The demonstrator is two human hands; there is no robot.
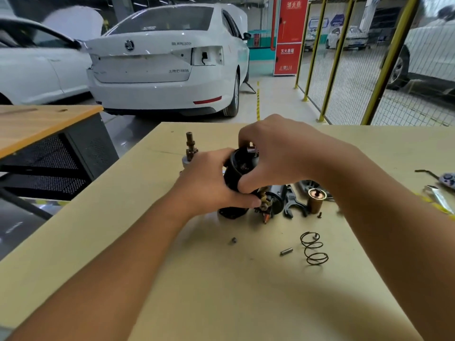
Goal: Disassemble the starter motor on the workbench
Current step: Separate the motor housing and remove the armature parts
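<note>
Nearest you, a black coiled wire spring [314,248] and a short steel pin [286,251] already lie loose on the pale wooden workbench [221,291], so you look well into the teardown. At two o'clock from centre stand a brass-coloured cylindrical plunger [316,200] and a black forked lever [291,201]. Your left hand [209,185] and right hand [283,156] both grip the black cylindrical starter motor housing [237,168], tilted, mid-bench. Its brush end looks still attached.
</note>
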